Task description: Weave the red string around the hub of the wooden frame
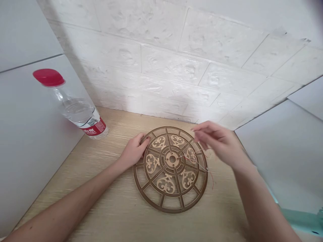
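A round brown openwork disc [174, 211] with lighter scroll-shaped ornaments and a pierced centre stands a little tilted over the wooden tabletop. My left hand [136, 149] grips its upper left rim, thumb on the near face and fingers partly hidden behind. Over the disc's upper right edge, my right hand [214, 141] is closed in a pinch, blurred by motion; what sits between the fingertips is too small to make out. Thin red and white wires [212, 181] trail from near the disc's centre past its right rim, below my right hand.
A clear plastic bottle with a red cap [50, 78] stands at the left, beside a grey panel [22, 134]. White brick-patterned wall [161, 67] rises behind the wooden tabletop [106, 208]. Another pale panel bounds the right side, with a turquoise object [300, 218] at the lower right.
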`<state>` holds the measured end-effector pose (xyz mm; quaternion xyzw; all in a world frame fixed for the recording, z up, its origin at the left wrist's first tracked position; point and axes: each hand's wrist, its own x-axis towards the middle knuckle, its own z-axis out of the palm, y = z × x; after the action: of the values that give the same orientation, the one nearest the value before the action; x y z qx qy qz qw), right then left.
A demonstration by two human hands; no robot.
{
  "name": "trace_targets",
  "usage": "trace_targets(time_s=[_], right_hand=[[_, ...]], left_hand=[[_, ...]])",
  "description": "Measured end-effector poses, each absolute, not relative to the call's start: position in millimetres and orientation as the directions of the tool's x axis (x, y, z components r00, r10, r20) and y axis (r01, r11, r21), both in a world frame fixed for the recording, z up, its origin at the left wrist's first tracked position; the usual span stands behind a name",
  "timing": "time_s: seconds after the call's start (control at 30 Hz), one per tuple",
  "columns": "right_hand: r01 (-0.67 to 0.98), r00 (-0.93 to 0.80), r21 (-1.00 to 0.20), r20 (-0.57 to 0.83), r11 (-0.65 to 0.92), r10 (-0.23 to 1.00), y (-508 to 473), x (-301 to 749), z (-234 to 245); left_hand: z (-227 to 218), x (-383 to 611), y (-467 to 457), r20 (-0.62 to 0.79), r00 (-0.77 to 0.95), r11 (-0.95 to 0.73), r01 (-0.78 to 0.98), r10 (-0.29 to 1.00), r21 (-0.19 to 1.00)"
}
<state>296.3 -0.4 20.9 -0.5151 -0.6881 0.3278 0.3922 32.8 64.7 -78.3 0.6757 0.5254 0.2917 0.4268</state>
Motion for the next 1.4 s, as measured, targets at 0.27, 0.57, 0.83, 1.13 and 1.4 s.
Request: trace_targets(time_s=[0.27, 0.57, 0.83, 1.13, 1.4], right_hand=[[0.75, -0.321, -0.533, 0.227, 0.393, 0.919, 19, 256, -53], [0.8, -0.393, -0.314, 0.371, 0.512, 0.841, 10, 253, -67], [0.682, -0.216, -0.582, 0.418, 0.443, 0.882, 11, 249, -60], [0.463, -0.056, -0.862, 0.204, 0.206, 0.977, 13, 240, -52], [0.521, -0.002, -0.826, 0.249, 0.214, 0.969, 15, 234, -59]], left_hand=[[-76, 34, 65, -0.094, 0.271, -0.008, 0.355, 0.958, 0.935], [-59, 28, 69, -0.309, 0.365, 0.362, -0.085, 0.878, 0.928], [-54, 26, 68, -0.308, 0.534, 0.534, -0.343, 0.788, 0.773], [-55, 26, 66, -0.359, 0.554, 0.643, -0.489, 0.751, 0.589], [-57, 26, 65, -0.39, 0.529, 0.626, -0.396, 0.754, 0.672]])
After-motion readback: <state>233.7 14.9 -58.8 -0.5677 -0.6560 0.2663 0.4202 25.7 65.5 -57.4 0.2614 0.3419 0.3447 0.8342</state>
